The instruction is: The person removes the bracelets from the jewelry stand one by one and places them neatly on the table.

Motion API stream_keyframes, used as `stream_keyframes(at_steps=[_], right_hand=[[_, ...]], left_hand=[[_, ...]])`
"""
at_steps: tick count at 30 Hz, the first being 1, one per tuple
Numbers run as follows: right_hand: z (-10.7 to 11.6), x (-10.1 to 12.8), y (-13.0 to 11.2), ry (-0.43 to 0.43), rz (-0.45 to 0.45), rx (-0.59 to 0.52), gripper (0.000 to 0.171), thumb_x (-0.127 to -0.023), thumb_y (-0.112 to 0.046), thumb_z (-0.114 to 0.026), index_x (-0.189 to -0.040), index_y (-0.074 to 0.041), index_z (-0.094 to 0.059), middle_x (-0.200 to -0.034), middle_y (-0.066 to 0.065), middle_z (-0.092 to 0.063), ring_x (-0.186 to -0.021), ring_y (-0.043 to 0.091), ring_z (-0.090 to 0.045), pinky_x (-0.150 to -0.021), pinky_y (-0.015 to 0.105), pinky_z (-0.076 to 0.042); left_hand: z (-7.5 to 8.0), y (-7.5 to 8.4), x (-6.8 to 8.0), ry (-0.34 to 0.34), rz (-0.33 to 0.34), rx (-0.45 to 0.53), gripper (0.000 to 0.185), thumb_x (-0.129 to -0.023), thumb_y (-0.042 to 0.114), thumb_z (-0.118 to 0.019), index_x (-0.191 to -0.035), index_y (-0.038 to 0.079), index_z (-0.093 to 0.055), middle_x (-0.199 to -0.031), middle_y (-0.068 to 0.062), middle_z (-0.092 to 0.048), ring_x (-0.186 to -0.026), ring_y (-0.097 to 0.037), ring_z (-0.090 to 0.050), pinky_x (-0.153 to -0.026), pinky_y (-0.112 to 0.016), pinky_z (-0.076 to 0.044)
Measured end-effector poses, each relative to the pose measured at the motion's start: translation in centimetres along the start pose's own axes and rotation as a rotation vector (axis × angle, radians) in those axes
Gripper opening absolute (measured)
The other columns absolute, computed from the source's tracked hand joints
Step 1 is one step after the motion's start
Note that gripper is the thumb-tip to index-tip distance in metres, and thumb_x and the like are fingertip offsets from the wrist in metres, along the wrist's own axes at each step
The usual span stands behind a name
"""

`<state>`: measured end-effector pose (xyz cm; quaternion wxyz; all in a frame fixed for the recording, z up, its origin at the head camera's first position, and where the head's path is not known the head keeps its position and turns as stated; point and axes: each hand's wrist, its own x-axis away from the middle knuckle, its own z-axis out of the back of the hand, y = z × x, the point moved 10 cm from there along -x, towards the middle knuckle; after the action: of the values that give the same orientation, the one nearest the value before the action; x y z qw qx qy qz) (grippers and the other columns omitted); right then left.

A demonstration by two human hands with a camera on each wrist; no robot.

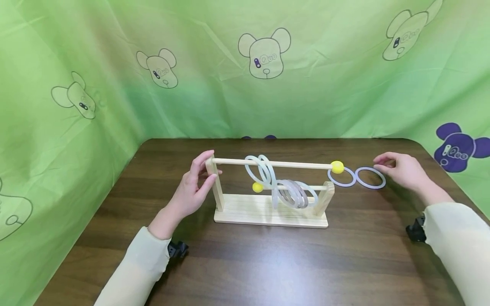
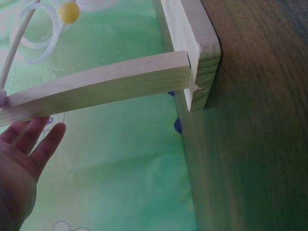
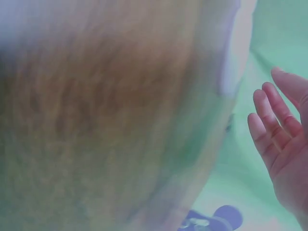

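A pale wooden ring stand has two posts, each with a sideways dowel tipped by a yellow ball. My left hand holds the top of its left post, thumb on one side and fingers on the other. Pale translucent rings hang from the upper dowel; several whitish rings hang on the lower one. Two lavender rings lie at the stand's right. The fingertips of my right hand are right at the edge of the outer lavender ring. Its fingers appear loosely extended in the right wrist view.
The dark wood table reaches back to a green printed curtain. Black wrist cameras sit below both sleeves. The inner lavender ring lies partly behind the upper dowel's yellow ball. Much of the right wrist view is blurred.
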<state>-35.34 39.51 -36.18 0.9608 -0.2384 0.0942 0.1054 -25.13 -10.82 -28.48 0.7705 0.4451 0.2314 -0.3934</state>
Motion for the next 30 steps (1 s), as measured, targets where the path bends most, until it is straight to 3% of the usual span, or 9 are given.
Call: stream_keyframes(at_steps=[3, 10, 13, 18, 23, 30], right_hand=[[1.2, 0.3, -1.7, 0.056, 0.015, -0.043, 0.02, -0.09, -0.011, -0.07, -0.104, 0.002, -0.067, -0.088, 0.018, -0.069, -0.068, -0.009, -0.05, -0.059, 0.017, -0.039], [3.4, 1.5, -6.6, 0.168, 0.047, -0.19, 0.021, -0.087, -0.005, -0.073, -0.105, 0.003, -0.066, -0.078, -0.022, -0.061, -0.067, -0.007, -0.052, -0.058, 0.011, -0.039], [4.3, 2.2, -8.7, 0.223, 0.061, -0.26, 0.02, -0.085, -0.002, -0.073, -0.104, 0.001, -0.067, -0.08, -0.028, -0.06, -0.067, -0.007, -0.054, -0.057, 0.01, -0.039], [5.2, 3.4, -11.9, 0.276, 0.084, -0.396, 0.015, -0.087, -0.002, -0.071, -0.102, -0.005, -0.07, -0.084, -0.027, -0.065, -0.069, -0.008, -0.06, -0.06, 0.007, -0.042], [5.6, 4.6, -15.6, 0.294, 0.133, -0.506, 0.012, -0.09, 0.001, -0.066, -0.102, 0.002, -0.068, -0.083, -0.016, -0.07, -0.071, -0.003, -0.066, -0.064, 0.008, -0.048], [5.9, 6.3, -20.3, 0.307, 0.246, -0.562, 0.014, -0.087, 0.014, -0.061, -0.1, 0.009, -0.065, -0.085, -0.007, -0.069, -0.073, 0.004, -0.065, -0.066, 0.009, -0.048]], left_hand=[[0.1, -0.1, 0.1, 0.001, -0.001, 0.004, 0.06, -0.09, -0.013, -0.056, -0.141, 0.004, -0.03, -0.102, -0.018, -0.063, -0.094, -0.028, -0.066, -0.079, -0.042, -0.054], [0.2, 0.0, 0.1, 0.001, -0.004, 0.003, 0.06, -0.09, -0.013, -0.056, -0.141, 0.002, -0.03, -0.102, -0.018, -0.063, -0.094, -0.027, -0.066, -0.081, -0.04, -0.054], [0.2, 0.0, 0.1, 0.002, -0.004, 0.003, 0.058, -0.09, -0.013, -0.056, -0.141, 0.0, -0.03, -0.101, -0.018, -0.063, -0.094, -0.027, -0.066, -0.081, -0.04, -0.054], [0.1, 0.0, 0.3, 0.0, 0.008, 0.003, 0.06, -0.091, -0.013, -0.056, -0.142, 0.004, -0.03, -0.103, -0.018, -0.063, -0.094, -0.027, -0.066, -0.08, -0.041, -0.054], [0.1, 0.1, 0.2, -0.002, 0.011, 0.003, 0.061, -0.091, -0.013, -0.056, -0.142, 0.004, -0.029, -0.104, -0.018, -0.063, -0.094, -0.029, -0.066, -0.08, -0.042, -0.054], [0.0, 0.2, 0.1, 0.001, 0.002, 0.002, 0.06, -0.091, -0.013, -0.056, -0.142, 0.003, -0.029, -0.103, -0.018, -0.063, -0.094, -0.027, -0.066, -0.082, -0.041, -0.054]])
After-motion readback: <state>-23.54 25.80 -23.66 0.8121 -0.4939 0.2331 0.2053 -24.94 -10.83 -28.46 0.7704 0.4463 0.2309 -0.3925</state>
